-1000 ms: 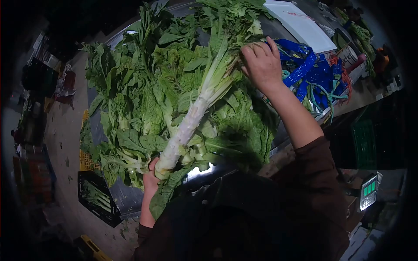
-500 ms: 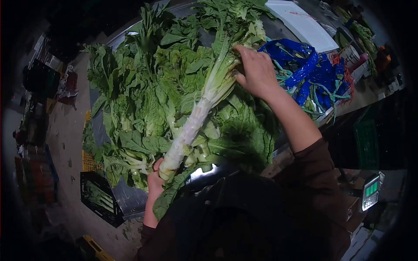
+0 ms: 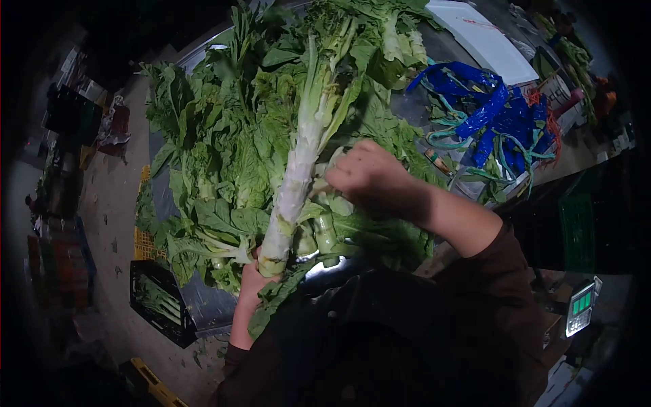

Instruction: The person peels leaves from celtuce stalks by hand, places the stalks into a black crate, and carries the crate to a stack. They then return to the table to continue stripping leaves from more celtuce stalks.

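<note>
A long celtuce stalk [image 3: 296,173] slants up across the leaf pile, its pale stem bare and ringed with leaf scars, leaves still on its upper end. My left hand [image 3: 254,279] is closed around its lower end, partly hidden behind the stalk. Right beside the stem, my right hand [image 3: 369,173] is curled closed, with a pale strip of leaf [image 3: 332,161] at its fingers. Loose green leaves [image 3: 230,156] lie beneath and around the stalk. Several more celtuce stems [image 3: 392,42] rest at the far end of the pile.
Blue straps and teal cord [image 3: 498,108] lie in a tangle at the right. A white foam lid [image 3: 481,41] sits behind them. At the lower left stands a black crate [image 3: 159,305] with stalks, and at the right a scale [image 3: 580,306] with a lit green display.
My right hand has moved from the leafy upper end down along the stalk and curled closed. The stalk stands more upright in view, and its upper end has swung left.
</note>
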Demonstrator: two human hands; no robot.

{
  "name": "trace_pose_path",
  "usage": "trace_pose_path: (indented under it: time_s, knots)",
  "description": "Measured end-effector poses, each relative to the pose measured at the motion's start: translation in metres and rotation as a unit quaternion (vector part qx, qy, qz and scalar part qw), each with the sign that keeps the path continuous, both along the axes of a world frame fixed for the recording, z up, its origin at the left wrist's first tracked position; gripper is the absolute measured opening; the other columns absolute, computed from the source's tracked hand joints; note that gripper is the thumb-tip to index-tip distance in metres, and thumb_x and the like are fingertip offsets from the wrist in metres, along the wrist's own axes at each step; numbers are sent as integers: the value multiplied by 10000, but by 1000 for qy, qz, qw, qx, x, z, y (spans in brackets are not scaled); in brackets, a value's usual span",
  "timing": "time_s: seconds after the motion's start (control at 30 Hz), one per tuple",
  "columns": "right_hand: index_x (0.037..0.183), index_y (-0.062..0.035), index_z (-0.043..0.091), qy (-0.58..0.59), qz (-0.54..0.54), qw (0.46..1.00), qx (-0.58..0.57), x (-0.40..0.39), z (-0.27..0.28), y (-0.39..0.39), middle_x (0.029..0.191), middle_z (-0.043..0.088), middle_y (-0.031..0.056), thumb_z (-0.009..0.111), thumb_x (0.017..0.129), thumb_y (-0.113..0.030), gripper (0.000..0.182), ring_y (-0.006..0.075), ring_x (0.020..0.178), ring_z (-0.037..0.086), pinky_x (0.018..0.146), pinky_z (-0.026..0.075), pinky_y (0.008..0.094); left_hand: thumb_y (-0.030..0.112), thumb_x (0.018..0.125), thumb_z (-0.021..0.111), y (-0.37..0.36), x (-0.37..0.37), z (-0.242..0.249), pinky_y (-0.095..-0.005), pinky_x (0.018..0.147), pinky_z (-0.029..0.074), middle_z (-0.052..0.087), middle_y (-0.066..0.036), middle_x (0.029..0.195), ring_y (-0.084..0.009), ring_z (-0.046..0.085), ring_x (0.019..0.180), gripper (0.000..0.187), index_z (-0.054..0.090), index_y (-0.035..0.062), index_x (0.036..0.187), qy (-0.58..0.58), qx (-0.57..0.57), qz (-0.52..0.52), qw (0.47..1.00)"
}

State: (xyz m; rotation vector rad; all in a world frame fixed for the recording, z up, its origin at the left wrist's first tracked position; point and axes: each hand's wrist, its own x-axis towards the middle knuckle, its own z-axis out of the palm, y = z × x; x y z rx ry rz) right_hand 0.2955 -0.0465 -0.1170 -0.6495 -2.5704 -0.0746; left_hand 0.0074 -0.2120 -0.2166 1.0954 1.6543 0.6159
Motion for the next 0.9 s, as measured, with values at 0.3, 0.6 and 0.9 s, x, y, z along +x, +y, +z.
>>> trace_pose_path:
  time_s: [0.3, 0.6, 0.9]
  knots:
    - [1144, -41, 506, 209, -203, 948, 127, 8, 40, 48, 1067, 589, 146, 674, 724, -215, 484, 320, 1099, 505, 1036, 289, 475, 112, 642, 728, -4, 1, 4, -249, 823, 444, 628, -9, 989, -88, 560, 878, 538, 579, 30, 1152, -78, -13, 2, 997]
    - [787, -100, 581, 83, -83, 990, 72, -10, 17, 32, 727, 586, 43, 672, 723, -172, 133, 244, 787, 602, 1002, 336, 482, 80, 608, 746, -3, 8, 9, -263, 818, 458, 612, -14, 1025, -105, 565, 883, 640, 525, 30, 1206, -113, 19, -9, 993]
    - [987, -65, 519, 134, -333, 932, -41, 1, 32, 64, 760, 654, 103, 646, 822, -285, 303, 301, 762, 634, 896, 355, 424, 56, 645, 722, -3, 20, 19, -278, 865, 458, 630, -58, 1054, -122, 588, 956, 636, 489, -13, 1233, -10, 111, 8, 994]
